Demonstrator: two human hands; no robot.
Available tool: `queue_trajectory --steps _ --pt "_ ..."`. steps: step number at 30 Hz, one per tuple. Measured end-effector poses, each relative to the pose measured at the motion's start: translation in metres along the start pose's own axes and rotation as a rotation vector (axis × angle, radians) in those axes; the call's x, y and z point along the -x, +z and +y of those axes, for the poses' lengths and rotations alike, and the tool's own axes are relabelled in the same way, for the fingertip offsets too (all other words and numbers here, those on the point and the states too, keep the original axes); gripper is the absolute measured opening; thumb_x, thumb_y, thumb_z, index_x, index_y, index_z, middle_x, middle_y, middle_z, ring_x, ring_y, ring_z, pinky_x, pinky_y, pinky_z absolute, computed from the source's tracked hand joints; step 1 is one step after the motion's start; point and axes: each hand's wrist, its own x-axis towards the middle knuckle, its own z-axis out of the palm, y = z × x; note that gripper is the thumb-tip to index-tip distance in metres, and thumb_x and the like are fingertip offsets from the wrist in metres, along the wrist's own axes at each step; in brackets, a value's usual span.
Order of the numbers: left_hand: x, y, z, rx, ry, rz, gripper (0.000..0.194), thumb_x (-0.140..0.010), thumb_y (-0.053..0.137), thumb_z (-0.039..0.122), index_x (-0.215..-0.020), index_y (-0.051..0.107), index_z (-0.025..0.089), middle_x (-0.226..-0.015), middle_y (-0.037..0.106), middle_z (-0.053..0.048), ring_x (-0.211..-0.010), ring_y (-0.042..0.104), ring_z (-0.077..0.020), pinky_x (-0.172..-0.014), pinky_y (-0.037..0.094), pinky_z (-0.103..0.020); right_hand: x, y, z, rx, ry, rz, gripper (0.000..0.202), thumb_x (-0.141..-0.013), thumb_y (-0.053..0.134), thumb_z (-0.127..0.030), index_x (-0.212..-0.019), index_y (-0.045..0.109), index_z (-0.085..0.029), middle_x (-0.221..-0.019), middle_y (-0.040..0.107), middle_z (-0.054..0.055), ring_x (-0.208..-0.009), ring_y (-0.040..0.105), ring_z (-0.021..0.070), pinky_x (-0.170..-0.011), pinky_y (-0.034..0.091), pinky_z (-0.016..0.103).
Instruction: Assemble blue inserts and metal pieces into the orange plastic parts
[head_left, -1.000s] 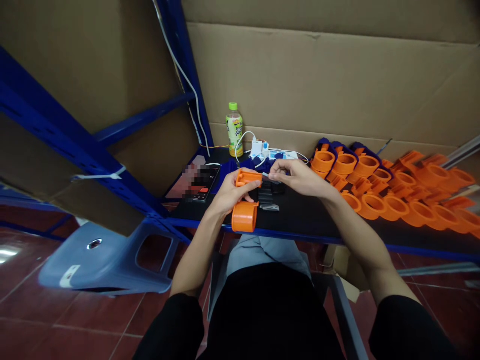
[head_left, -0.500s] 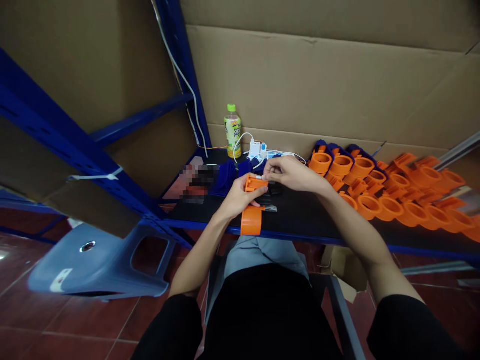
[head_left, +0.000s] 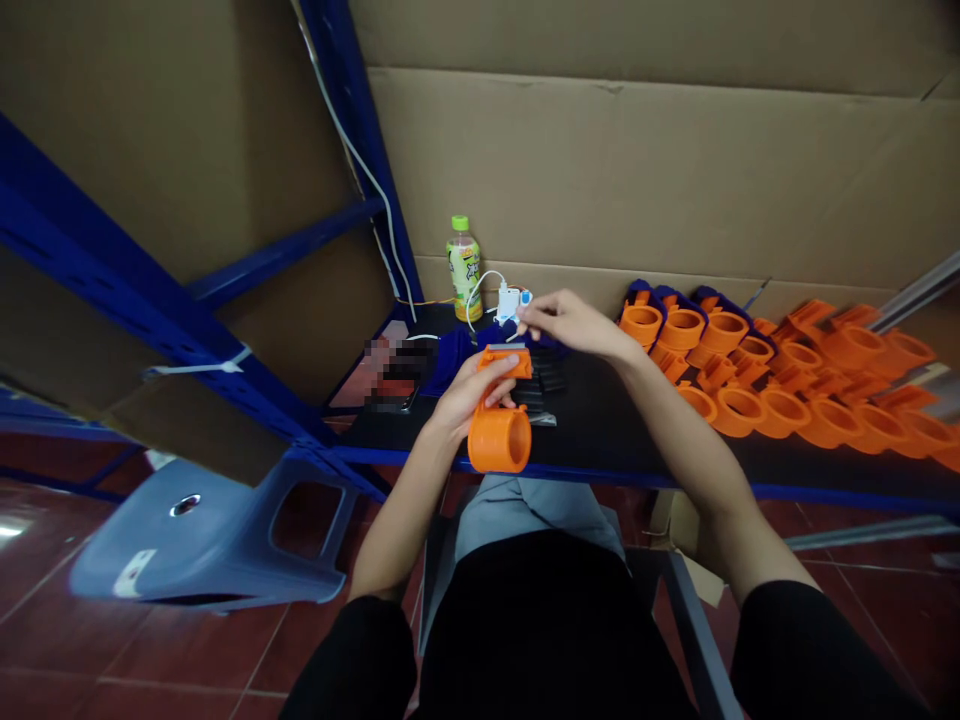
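My left hand is closed around an orange plastic part with a round ring at its lower end. The ring's opening faces right, and the part's upper end shows between thumb and fingers with a thin grey strip along its top edge. Just above and to the right, apart from the part, my right hand has its fingertips pinched together. Whatever they hold, if anything, is too small to make out. Dark strips lie on the black shelf beside the part, and dark blue fabric lies behind my left hand.
Several orange ringed parts stand in rows on the right of the shelf, some with blue fabric. A green-capped bottle and a white charger with cables stand behind. Blue rack posts and a plastic stool are leftward.
My right hand has drawn up and away from the orange part. My left hand has turned the part, so the ring's opening now shows.
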Motion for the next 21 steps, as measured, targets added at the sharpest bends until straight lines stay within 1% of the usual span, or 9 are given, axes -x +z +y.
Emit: queue_trajectory --steps 2,3,6,9,11,13,15,18,21 --pt "-0.001 -0.002 0.004 0.088 0.022 0.059 0.032 -0.079 0.085 0.035 -0.097 0.072 0.012 -0.053 0.047 0.009 -0.037 0.032 -0.0012 -0.048 0.052 -0.016 0.007 0.000 0.025 0.073 0.016 0.157 0.044 -0.102 0.051 -0.047 -0.085 0.074 -0.014 -0.074 0.068 0.003 -0.068 0.055 0.0123 -0.069 0.038 0.026" --pt "-0.001 -0.003 0.005 0.127 0.038 0.098 0.033 -0.078 0.086 0.033 -0.100 0.072 0.012 -0.058 0.053 0.007 -0.039 0.036 -0.0013 -0.048 0.051 -0.016 0.013 0.001 0.040 0.124 0.016 0.195 0.039 -0.101 0.055 -0.045 -0.087 0.074 -0.015 -0.077 0.070 0.003 -0.070 0.057 0.0131 -0.071 0.039 0.026" --pt "-0.003 -0.002 0.007 0.170 0.091 0.240 0.040 -0.074 0.089 0.029 -0.105 0.070 0.014 -0.076 0.065 0.002 -0.050 0.053 -0.0048 -0.050 0.053 -0.018 0.036 0.009 0.081 0.200 0.010 0.131 0.026 -0.097 0.062 -0.040 -0.098 0.076 -0.018 -0.090 0.074 0.004 -0.077 0.061 0.0148 -0.074 0.042 0.026" --pt "-0.003 -0.001 0.006 0.153 0.110 0.321 0.043 -0.074 0.091 0.035 -0.105 0.068 0.016 -0.076 0.063 0.003 -0.053 0.054 -0.0061 -0.053 0.056 -0.021 0.056 0.016 0.107 0.241 0.050 0.053 0.024 -0.093 0.069 -0.041 -0.102 0.074 -0.019 -0.093 0.073 0.005 -0.077 0.061 0.0147 -0.073 0.042 0.026" --pt "-0.004 0.000 0.005 0.163 0.148 0.358 0.044 -0.073 0.093 0.036 -0.101 0.065 0.018 -0.072 0.058 0.007 -0.049 0.047 -0.0032 -0.047 0.049 -0.017 0.064 0.019 0.114 0.179 0.073 -0.011 0.029 -0.090 0.074 -0.045 -0.102 0.072 -0.019 -0.087 0.071 0.003 -0.075 0.061 0.0141 -0.071 0.042 0.025" --pt "-0.005 0.000 0.005 0.178 0.194 0.388 0.045 -0.069 0.095 0.031 -0.096 0.061 0.018 -0.070 0.054 0.009 -0.046 0.040 -0.0006 -0.041 0.037 -0.013 0.067 0.018 0.116 0.122 0.084 -0.070 0.035 -0.086 0.077 -0.048 -0.104 0.070 -0.019 -0.084 0.069 0.000 -0.073 0.061 0.0129 -0.070 0.041 0.024" --pt "-0.005 0.001 0.005 0.187 0.193 0.368 0.045 -0.066 0.095 0.027 -0.092 0.059 0.018 -0.068 0.052 0.010 -0.045 0.036 0.0009 -0.040 0.030 -0.011 0.067 0.017 0.116 0.163 0.095 -0.112 0.034 -0.084 0.079 -0.045 -0.104 0.069 -0.019 -0.086 0.068 -0.001 -0.072 0.059 0.0113 -0.069 0.038 0.022" --pt "-0.003 0.003 0.007 0.193 0.119 0.289 0.040 -0.068 0.092 0.024 -0.091 0.061 0.017 -0.067 0.052 0.009 -0.046 0.037 0.0011 -0.040 0.027 -0.010 0.066 0.016 0.116 0.307 0.140 -0.160 0.027 -0.083 0.080 -0.037 -0.101 0.070 -0.020 -0.089 0.069 -0.002 -0.073 0.056 0.0098 -0.067 0.033 0.021" --pt "0.000 0.006 0.009 0.243 0.061 0.227 0.031 -0.071 0.086 0.021 -0.091 0.063 0.016 -0.068 0.052 0.007 -0.049 0.040 -0.0007 -0.040 0.030 -0.012 0.066 0.016 0.117 0.360 0.174 -0.186 0.027 -0.083 0.080 -0.035 -0.103 0.071 -0.020 -0.090 0.069 -0.002 -0.073 0.056 0.0093 -0.066 0.031 0.020"
